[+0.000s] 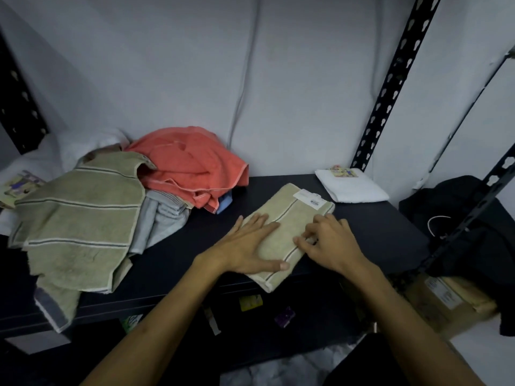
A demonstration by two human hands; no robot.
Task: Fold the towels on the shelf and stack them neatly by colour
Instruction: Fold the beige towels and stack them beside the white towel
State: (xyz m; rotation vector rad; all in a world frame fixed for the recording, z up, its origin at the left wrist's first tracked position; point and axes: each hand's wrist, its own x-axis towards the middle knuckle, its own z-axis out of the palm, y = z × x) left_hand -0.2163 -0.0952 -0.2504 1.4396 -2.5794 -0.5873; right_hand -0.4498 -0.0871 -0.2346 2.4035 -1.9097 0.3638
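A folded beige towel [292, 218] with a dark stripe and a white label lies on the black shelf [376, 227], its near end over the front edge. My left hand [248, 246] presses flat on its left half, fingers straight. My right hand [331, 243] rests on its right side, fingers curled at the striped edge. At the left lies a loose heap: a beige striped towel [80, 218], a coral towel [189, 165], a grey towel [164, 218] and white towels [83, 146]. A folded white towel [351, 185] with a printed label sits at the back right.
Black slotted shelf posts [390, 87] rise at the right and far left. A dark garment [473, 218] hangs on the right frame above a cardboard box [440, 302]. Small packets lie on the lower level beneath the shelf.
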